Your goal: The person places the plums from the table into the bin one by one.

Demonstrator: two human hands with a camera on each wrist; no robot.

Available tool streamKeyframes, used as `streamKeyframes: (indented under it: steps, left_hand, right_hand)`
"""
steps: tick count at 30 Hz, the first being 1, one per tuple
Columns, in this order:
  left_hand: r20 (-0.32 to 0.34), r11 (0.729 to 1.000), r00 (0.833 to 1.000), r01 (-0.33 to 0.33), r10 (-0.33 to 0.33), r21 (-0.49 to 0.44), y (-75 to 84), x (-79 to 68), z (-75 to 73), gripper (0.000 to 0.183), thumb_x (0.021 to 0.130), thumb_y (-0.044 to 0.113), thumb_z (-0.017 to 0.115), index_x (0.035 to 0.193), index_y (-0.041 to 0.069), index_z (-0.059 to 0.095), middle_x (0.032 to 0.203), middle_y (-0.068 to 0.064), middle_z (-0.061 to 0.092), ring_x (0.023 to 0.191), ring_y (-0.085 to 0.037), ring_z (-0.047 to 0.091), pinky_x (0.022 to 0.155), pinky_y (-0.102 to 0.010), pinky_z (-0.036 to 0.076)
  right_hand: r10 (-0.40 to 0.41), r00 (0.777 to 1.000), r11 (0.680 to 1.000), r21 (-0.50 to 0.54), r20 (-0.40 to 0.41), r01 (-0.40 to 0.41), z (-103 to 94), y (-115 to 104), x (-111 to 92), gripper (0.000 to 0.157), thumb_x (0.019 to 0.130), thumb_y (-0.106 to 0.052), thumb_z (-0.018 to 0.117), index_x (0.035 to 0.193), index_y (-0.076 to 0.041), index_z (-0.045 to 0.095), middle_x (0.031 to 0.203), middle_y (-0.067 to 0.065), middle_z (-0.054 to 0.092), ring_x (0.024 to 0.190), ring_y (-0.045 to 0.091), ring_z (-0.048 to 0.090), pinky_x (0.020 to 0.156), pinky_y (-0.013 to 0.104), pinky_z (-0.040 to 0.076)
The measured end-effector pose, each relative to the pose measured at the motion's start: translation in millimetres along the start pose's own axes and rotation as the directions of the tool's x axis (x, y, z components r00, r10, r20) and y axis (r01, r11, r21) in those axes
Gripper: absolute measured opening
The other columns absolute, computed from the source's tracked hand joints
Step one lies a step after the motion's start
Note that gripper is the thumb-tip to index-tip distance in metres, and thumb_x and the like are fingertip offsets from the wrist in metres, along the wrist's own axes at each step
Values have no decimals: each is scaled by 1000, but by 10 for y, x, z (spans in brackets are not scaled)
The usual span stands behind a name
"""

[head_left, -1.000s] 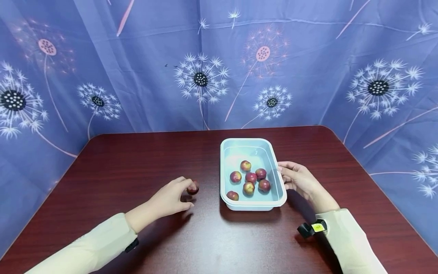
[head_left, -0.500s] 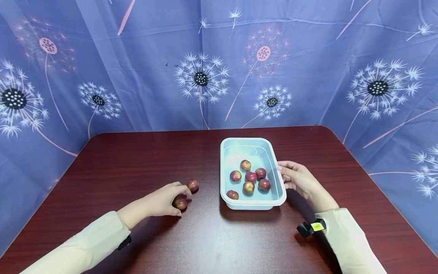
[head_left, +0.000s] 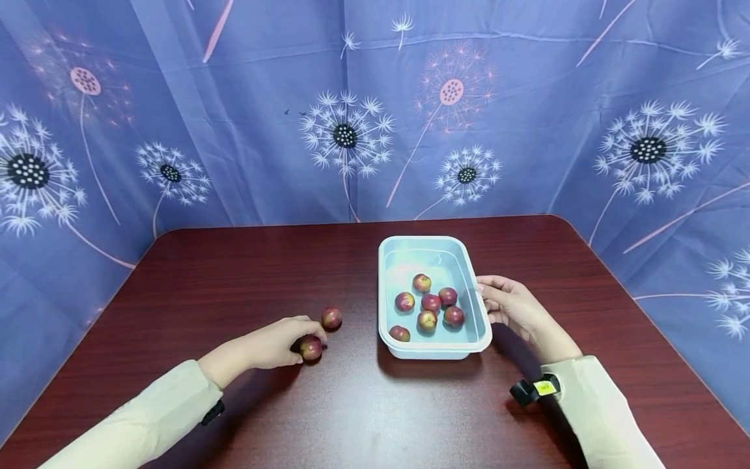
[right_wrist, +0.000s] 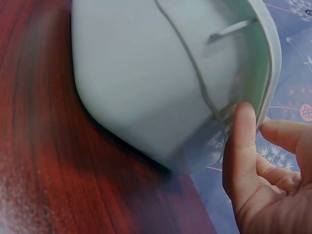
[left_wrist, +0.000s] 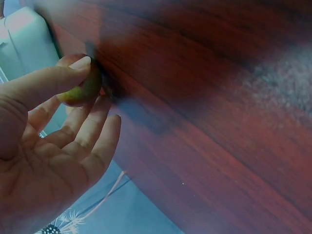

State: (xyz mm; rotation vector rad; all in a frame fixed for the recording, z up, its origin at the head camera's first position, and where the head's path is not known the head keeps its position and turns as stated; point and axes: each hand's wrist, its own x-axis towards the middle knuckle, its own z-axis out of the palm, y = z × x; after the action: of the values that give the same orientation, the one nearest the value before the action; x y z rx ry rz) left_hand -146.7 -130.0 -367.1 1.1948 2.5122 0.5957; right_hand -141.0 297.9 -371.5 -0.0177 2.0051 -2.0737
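Note:
Toward the left of the table, my left hand (head_left: 275, 344) pinches a red and yellow plum (head_left: 311, 348) between thumb and fingertips. In the left wrist view the thumb lies across this plum (left_wrist: 80, 93), with the fingers on its other side. Just beyond the fingertips rests a second plum (head_left: 331, 318). A pale blue plastic tub (head_left: 433, 350) stands right of centre with several plums (head_left: 427, 321) on its floor. My right hand (head_left: 515, 311) grips the tub's right rim; the right wrist view has its thumb (right_wrist: 243, 131) against the tub's wall.
Everything stands on a dark red wooden table (head_left: 246, 260). Behind it and along both sides hangs a blue cloth (head_left: 252, 98) printed with dandelions. A black strap device (head_left: 530, 391) sits at the right cuff.
My left hand has drawn back from the farther plum toward the nearer one and now pinches it. My right hand and the tub have stayed in place.

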Motion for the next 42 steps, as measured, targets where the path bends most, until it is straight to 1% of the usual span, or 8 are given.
streamKeyframes:
  steps: [7,11,21,27,31,36,39,42]
  left_hand:
    - [-4,1000,1000,13,-13,8,6,13,13,38,76,-3,73,110,9,62,102,0,60,98,-17,57,84,-34,49]
    - [-19,1000,1000,3,-3,-3,7,13,30,37,77,1,75,110,9,61,104,-1,61,100,-19,57,84,-35,49]
    - [-72,999,997,-20,17,-32,24,-3,76,33,76,9,77,104,8,60,99,0,62,93,-16,58,80,-32,49]
    - [-95,998,995,9,-15,-60,54,-14,82,29,78,12,76,102,10,60,97,1,62,89,-12,56,76,-29,48]
    - [-113,995,993,33,-44,-97,85,-16,87,28,79,13,75,103,9,60,96,0,61,85,-9,54,73,-26,47]
    - [-146,988,988,20,-43,-154,118,-12,107,28,80,10,74,103,8,59,97,-2,62,83,-6,56,71,-25,49]
    - [-161,975,985,26,-63,-222,122,2,114,28,81,10,74,105,6,59,98,-3,63,82,-4,58,70,-24,49]
    - [-172,950,981,36,-93,-309,118,15,110,30,82,10,73,107,4,58,99,-6,64,82,-6,61,70,-23,51]
  right_hand:
    - [-1,1000,1000,-4,1,1,-4,-2,-4,33,98,-15,52,123,5,48,83,-3,68,66,7,63,59,24,55]
    - [0,1000,1000,-1,3,0,-5,1,-6,31,98,-16,52,122,4,49,82,-3,67,66,7,63,59,24,55]
    - [3,1000,1000,-9,1,-3,-3,19,-6,41,98,-15,51,128,12,41,83,-3,67,66,8,63,60,25,56]
    - [-10,1000,1000,-8,14,10,-9,17,-8,45,99,-15,51,130,14,38,86,-2,68,68,8,64,61,26,56]
    - [-6,1000,1000,-2,9,6,-5,22,-7,39,98,-15,51,126,10,43,84,-2,67,67,8,63,61,26,56]
    - [-2,1000,1000,7,4,2,-3,27,-5,33,98,-15,51,123,6,47,83,-2,67,67,8,63,61,25,56]
    - [-6,1000,1000,-1,4,6,-5,24,-5,37,99,-15,51,125,9,44,84,-2,67,67,8,63,61,25,56]
    - [-5,1000,1000,-7,2,5,-5,21,-3,39,99,-15,51,126,10,43,84,-3,67,67,8,63,61,25,56]
